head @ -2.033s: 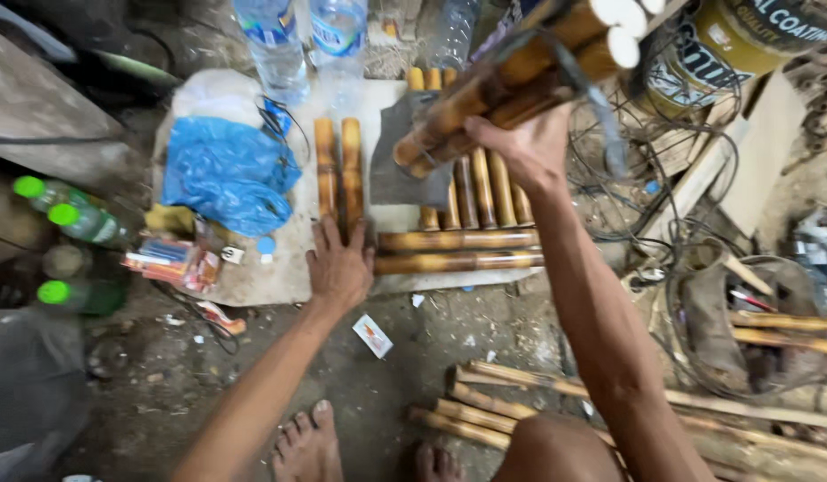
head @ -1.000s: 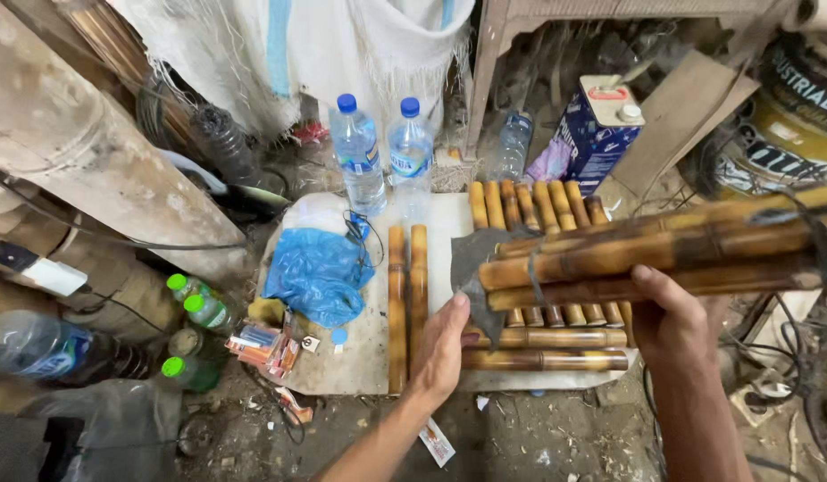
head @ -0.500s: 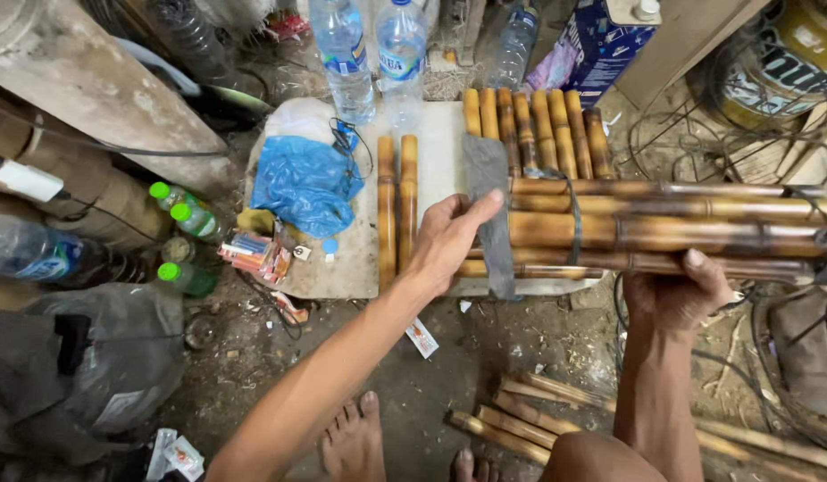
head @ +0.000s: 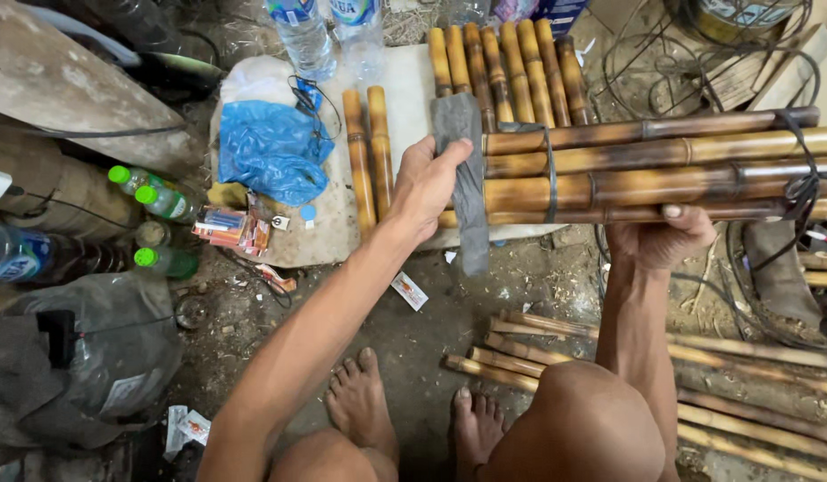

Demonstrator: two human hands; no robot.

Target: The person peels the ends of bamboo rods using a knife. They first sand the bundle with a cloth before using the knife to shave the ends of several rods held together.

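Here we see a bundle of bamboo poles [head: 646,174], glossy, brown-yellow and knotted, bound by dark bands. Our right hand [head: 659,236] carries it from below, fingers curled around the lowest pole. Our left hand [head: 427,183] has its fingers closed on a flat grey strip [head: 467,178], matte and rough, pressed against the pole ends. Left of those fingers lie a crumpled blue plastic bag [head: 271,152], small red-and-white packets [head: 230,228], and green-capped bottles [head: 159,201]. Beyond them, short bamboo pieces [head: 512,58] lie on a pale surface [head: 405,80].
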